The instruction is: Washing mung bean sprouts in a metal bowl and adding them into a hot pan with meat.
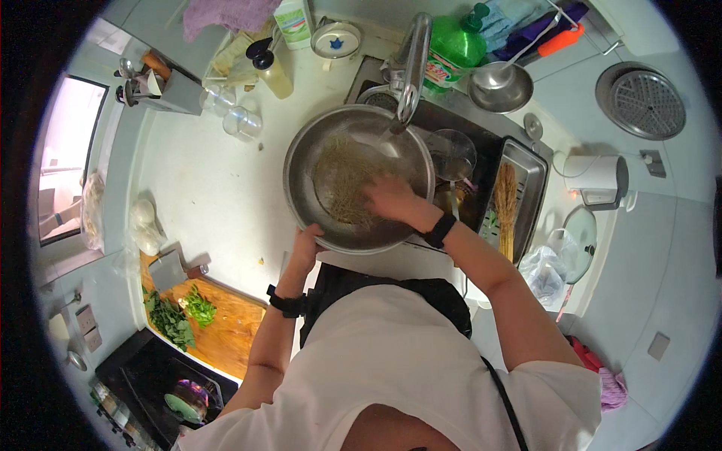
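Observation:
A large stainless steel bowl (299, 208) stands partly over the counter and partly over the sink, below the chrome faucet (414, 67). In it lie thin, brownish-green strands (344, 175) in what looks like water. My left hand (307, 245) grips the bowl's near rim, thumb on top. Inside the bowl, my right hand (389, 197) is on the strands, slightly blurred; its fingertips are hard to make out, and whether it grasps any strands does not show.
Right of the bowl are a strainer (454, 152) in the sink and a straw brush (506, 208) in a metal tray (541, 186). A cleaver (169, 270) and chopped greens (169, 318) lie on the wooden board (231, 321) at left. Glasses (242, 123) stand behind.

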A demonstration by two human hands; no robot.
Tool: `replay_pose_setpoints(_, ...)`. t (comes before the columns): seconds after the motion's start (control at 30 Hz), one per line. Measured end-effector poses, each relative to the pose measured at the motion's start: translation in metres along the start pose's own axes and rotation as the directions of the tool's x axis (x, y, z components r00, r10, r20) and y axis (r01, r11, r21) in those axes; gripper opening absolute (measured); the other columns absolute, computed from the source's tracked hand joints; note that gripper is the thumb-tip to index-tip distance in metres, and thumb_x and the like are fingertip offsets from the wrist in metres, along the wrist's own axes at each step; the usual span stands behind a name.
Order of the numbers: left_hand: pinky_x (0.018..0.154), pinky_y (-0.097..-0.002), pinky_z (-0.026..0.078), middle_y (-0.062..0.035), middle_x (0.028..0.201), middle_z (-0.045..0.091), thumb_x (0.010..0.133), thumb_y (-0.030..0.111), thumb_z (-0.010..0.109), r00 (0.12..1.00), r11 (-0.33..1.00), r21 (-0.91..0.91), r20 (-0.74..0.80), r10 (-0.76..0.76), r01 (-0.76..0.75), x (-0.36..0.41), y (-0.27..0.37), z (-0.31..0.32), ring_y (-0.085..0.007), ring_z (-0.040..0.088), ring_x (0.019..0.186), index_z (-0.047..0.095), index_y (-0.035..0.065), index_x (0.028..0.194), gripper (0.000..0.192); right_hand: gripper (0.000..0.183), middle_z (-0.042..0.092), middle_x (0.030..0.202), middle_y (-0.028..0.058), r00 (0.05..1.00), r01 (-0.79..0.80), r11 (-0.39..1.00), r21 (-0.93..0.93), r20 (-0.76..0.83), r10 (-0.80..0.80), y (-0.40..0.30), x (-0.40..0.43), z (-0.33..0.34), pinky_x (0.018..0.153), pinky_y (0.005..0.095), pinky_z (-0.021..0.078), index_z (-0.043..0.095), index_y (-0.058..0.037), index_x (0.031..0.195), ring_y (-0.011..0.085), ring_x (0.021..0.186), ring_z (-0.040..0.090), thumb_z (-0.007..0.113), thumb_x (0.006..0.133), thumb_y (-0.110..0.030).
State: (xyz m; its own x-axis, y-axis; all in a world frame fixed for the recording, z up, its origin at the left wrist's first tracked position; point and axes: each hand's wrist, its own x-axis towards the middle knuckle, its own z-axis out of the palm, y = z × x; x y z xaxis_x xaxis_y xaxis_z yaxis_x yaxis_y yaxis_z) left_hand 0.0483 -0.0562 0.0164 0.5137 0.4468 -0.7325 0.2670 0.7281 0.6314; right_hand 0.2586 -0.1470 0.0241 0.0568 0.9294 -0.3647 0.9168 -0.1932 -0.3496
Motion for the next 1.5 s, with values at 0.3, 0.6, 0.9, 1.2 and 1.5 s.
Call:
replay_pose_setpoints(0.3, 0.060, -0.0367, 0.050, -0.0082, 0.080, 0.046, 0.068, 0.010, 0.047, 0.997, 0.999, 0.040, -0.082, -0.008, 0.011, -0.011, 0.009, 0.012, -0.0223, 0.054, 0.070, 0.040, 0.0042, 0.090, 0.023, 0.035, 0.048, 0.094, 0.0164, 0.961, -0.274, 0.942, -0.192, -0.088, 0.261, -0.007, 0.005, -0.010, 0.071, 0.0416, 0.0433, 0.051, -0.0056, 0.102, 0.0333, 0.089, 0.047, 0.055, 0.073, -0.024)
replay_pose_setpoints(0.6, 0.058, -0.0332, 0.046, -0.0062, 0.082, 0.048, 0.066, 0.015, 0.047, 1.000, 0.995, 0.093, -0.018, -0.019, 0.021, 0.025, -0.016, -0.025, -0.0194, 0.051, 0.072, 0.044, 0.0059, 0.089, 0.024, 0.035, 0.050, 0.098, 0.0200, 0.969, -0.144, 0.990, -0.008, 0.204, 0.142, 0.004, 0.020, 0.032, 0.074, 0.0396, 0.0418, 0.052, -0.0005, 0.099, 0.0338, 0.084, 0.052, 0.051, 0.074, -0.025)
replay_pose_setpoints(0.9, 0.061, -0.0344, 0.045, -0.0049, 0.078, 0.045, 0.065, 0.015, 0.048, 1.000, 0.996, 0.090, 0.001, -0.026, 0.026, 0.040, -0.040, -0.042, -0.0191, 0.049, 0.071, 0.043, 0.0065, 0.089, 0.026, 0.037, 0.051, 0.091, 0.0203, 0.876, -0.193, 0.976, 0.106, 0.467, 0.122, -0.008, 0.039, 0.039, 0.076, 0.0401, 0.0400, 0.050, -0.0020, 0.103, 0.0337, 0.084, 0.051, 0.051, 0.075, -0.026)
replay_pose_setpoints(1.2, 0.054, -0.0296, 0.040, -0.0033, 0.076, 0.042, 0.070, 0.021, 0.048, 0.995, 0.990, 0.140, -0.100, -0.005, 0.019, 0.028, -0.032, -0.036, -0.0150, 0.045, 0.065, 0.040, 0.0078, 0.081, 0.019, 0.041, 0.037, 0.113, 0.0129, 0.980, 0.158, 0.980, -0.118, -0.105, -0.170, -0.044, 0.026, 0.025, 0.079, 0.0440, 0.0393, 0.049, -0.0144, 0.104, 0.0367, 0.104, 0.035, 0.062, 0.066, -0.018)
replay_pose_setpoints(1.5, 0.057, -0.0323, 0.041, -0.0049, 0.082, 0.042, 0.069, 0.023, 0.049, 0.998, 0.963, 0.270, -0.064, -0.006, 0.023, 0.023, -0.022, -0.036, -0.0170, 0.046, 0.068, 0.040, 0.0069, 0.084, 0.024, 0.038, 0.041, 0.106, 0.0136, 0.913, -0.212, 0.976, 0.047, -0.348, 0.215, -0.013, 0.030, 0.040, 0.081, 0.0415, 0.0393, 0.049, -0.0134, 0.103, 0.0377, 0.100, 0.039, 0.057, 0.067, -0.005)
